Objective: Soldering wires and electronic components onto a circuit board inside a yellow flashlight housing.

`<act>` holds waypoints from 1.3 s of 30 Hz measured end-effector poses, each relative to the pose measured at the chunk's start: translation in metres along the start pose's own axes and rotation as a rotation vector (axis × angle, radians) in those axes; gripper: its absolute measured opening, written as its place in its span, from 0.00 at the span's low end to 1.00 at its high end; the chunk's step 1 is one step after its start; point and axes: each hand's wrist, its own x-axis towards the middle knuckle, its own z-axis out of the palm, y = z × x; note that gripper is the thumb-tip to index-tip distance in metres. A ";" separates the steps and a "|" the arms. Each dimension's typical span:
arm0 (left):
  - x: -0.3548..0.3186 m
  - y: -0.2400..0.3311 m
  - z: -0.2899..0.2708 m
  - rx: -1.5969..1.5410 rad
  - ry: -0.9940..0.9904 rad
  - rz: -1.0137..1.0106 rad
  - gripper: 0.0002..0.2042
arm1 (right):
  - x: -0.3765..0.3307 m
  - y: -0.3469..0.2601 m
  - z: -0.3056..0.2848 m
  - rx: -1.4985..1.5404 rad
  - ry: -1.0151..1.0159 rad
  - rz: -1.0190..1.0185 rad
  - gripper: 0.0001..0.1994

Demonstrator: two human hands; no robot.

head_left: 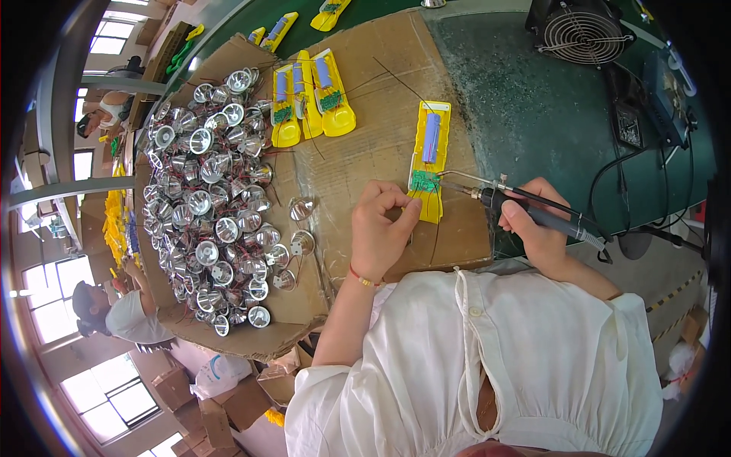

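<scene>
A yellow plastic housing lies on the cardboard sheet in front of me, with a purple cylindrical battery and a small green circuit board in it. Thin dark wires run out from the board. My right hand grips a soldering iron by its dark handle. Its tip and a thin bent metal tube beside it reach the board's right edge. At the housing's lower left edge, my left hand has thumb and forefinger pinched together; what is between them is too small to make out.
A cardboard box heaped with silvery reflector cups stands at left, a few cups lying beside it. More yellow housings rest farther back on the cardboard. A fan and a blue box-shaped unit with cables occupy the far right. Other people work at left.
</scene>
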 end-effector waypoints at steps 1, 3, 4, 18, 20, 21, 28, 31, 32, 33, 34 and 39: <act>0.001 0.001 0.000 0.001 0.000 0.000 0.03 | 0.001 0.001 0.000 0.001 0.000 0.000 0.06; 0.001 0.003 0.001 -0.006 -0.007 -0.035 0.03 | 0.002 0.003 0.000 -0.009 0.004 -0.017 0.06; 0.001 0.002 0.001 -0.005 -0.007 -0.035 0.03 | 0.002 0.003 0.000 -0.008 0.004 -0.017 0.06; 0.003 0.005 0.000 -0.001 -0.026 -0.049 0.03 | 0.004 0.000 -0.001 -0.030 0.023 -0.075 0.06; 0.003 0.003 0.000 0.005 -0.024 -0.031 0.03 | 0.004 -0.004 -0.003 -0.017 0.074 -0.123 0.06; 0.003 0.002 0.000 0.011 -0.022 -0.015 0.03 | 0.004 -0.004 -0.004 -0.016 0.076 -0.126 0.06; 0.002 0.001 0.002 -0.022 -0.021 -0.060 0.03 | 0.005 0.000 -0.006 0.028 0.075 -0.148 0.06; 0.002 0.003 0.002 -0.053 -0.026 -0.113 0.03 | 0.005 0.002 -0.007 0.030 0.086 -0.114 0.06; 0.002 0.000 0.002 -0.023 -0.013 -0.064 0.03 | 0.005 0.003 -0.007 0.027 0.088 -0.104 0.06; 0.002 -0.001 0.002 0.007 0.001 -0.014 0.03 | 0.005 0.002 -0.008 0.028 0.088 -0.104 0.06; 0.002 -0.001 0.002 0.008 0.001 -0.015 0.03 | 0.006 0.002 -0.009 0.031 0.093 -0.104 0.06; 0.001 0.001 0.003 0.100 0.012 0.003 0.03 | 0.013 0.003 -0.014 0.068 0.144 -0.123 0.05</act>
